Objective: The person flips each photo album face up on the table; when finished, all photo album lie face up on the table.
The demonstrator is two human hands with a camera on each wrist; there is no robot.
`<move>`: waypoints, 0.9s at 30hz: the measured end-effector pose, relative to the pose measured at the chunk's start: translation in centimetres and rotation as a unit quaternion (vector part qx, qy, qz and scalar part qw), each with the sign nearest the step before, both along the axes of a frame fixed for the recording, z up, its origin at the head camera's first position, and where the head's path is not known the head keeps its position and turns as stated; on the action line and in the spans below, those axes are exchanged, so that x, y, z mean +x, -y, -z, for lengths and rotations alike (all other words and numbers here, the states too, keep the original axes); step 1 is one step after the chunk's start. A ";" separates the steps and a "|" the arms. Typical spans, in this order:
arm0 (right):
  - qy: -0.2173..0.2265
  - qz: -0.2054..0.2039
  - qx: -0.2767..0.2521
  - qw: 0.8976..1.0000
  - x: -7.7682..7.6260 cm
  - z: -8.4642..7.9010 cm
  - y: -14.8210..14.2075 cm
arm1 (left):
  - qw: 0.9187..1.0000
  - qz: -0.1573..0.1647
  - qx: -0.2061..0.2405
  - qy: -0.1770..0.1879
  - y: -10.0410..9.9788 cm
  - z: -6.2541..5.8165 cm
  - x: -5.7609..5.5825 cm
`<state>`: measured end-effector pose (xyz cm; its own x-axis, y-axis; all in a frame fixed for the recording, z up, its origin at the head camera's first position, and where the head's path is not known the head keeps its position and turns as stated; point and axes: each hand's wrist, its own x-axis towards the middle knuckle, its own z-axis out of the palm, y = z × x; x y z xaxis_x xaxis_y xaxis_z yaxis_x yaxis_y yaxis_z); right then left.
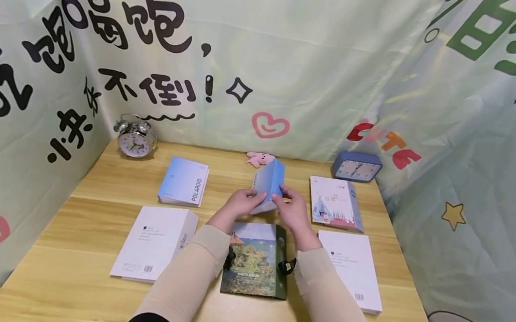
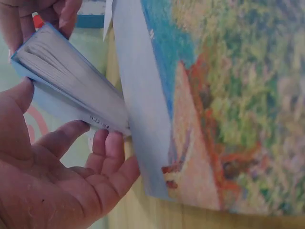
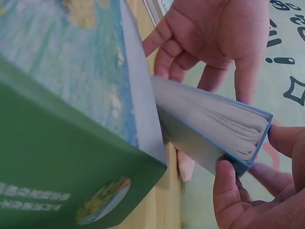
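A small blue photo album (image 1: 268, 186) stands upright on its end above the table's far middle, its white page edges showing in both wrist views. My right hand (image 1: 291, 208) grips it at the spine, thumb on one side and fingers on the other. At the other cover, my left hand (image 1: 239, 203) holds the album's lower part between thumb and fingers. In the left wrist view the left hand's fingers (image 2: 112, 148) lie along the cover. Below both wrists, a larger green album with a painted landscape cover (image 1: 251, 260) lies flat, marked PHOTO ALBUM.
A blue POLAROID album (image 1: 182, 180) and a white album (image 1: 155, 243) lie left. Right are an album with a tent picture (image 1: 333, 201) and another white album (image 1: 354, 267). Behind stand a silver alarm clock (image 1: 135, 140), a pink plush toy (image 1: 258, 158) and a blue clock (image 1: 356, 167).
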<state>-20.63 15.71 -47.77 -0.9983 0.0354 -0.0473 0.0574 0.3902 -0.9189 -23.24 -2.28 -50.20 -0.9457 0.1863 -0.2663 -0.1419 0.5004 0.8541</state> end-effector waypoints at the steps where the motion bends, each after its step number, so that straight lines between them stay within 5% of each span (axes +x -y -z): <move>1: -0.003 0.001 0.003 1.000 0.0 -0.1 0.0 | 1.000 0.002 0.004 0.003 0.0 0.0 0.1; 9: -0.007 0.009 0.004 1.000 -0.1 -0.1 0.2 | 1.000 -0.005 0.017 0.018 -0.4 0.1 0.4; 13: -0.009 0.014 -0.003 1.000 0.0 -0.1 0.3 | 0.999 -0.037 0.020 0.005 -0.7 0.0 0.6; 19: -0.014 0.008 -0.025 1.000 0.0 -0.2 0.4 | 0.993 -0.081 0.050 -0.071 -1.1 -0.4 0.7; 27: -0.008 -0.002 -0.055 0.998 0.0 -0.2 0.2 | 0.987 -0.043 0.054 -0.147 -1.2 -1.9 0.9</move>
<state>-20.64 15.49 -47.57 -0.9991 0.0259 -0.0344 0.0404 0.2865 -0.9572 -22.37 -1.08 -48.29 -0.9927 0.1141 0.0382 0.0811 0.4004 0.9127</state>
